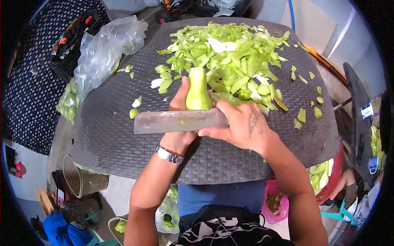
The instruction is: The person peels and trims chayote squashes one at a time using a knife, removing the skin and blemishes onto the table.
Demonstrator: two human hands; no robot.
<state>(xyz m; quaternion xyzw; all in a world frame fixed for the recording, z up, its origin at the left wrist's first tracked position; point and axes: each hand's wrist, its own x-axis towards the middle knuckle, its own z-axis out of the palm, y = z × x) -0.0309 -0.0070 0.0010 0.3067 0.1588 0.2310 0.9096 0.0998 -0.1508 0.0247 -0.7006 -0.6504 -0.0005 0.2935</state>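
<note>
My left hand (pixel 180 102), with a metal watch at the wrist, is wrapped round a pale green peeled chayote (pixel 197 88). The chayote stands lengthwise, its narrower end pointing away from me. In my right hand (pixel 246 125) is a wide-bladed knife (pixel 176 122), its blade lying level across the near end of the chayote and pointing left. The knife's handle is hidden in my fingers. Just beyond both hands spreads a big heap of green peelings (pixel 230 53), with some chayote pieces among them.
The dark woven table (pixel 205 160) carries scattered peel bits and, at its left edge, a clear plastic bag (pixel 108 53). Below stand a beige basket (pixel 88 180), a pink bag (pixel 273 203) and a red tub (pixel 337 176) of green pieces. Another person's arm (pixel 344 184) shows at right.
</note>
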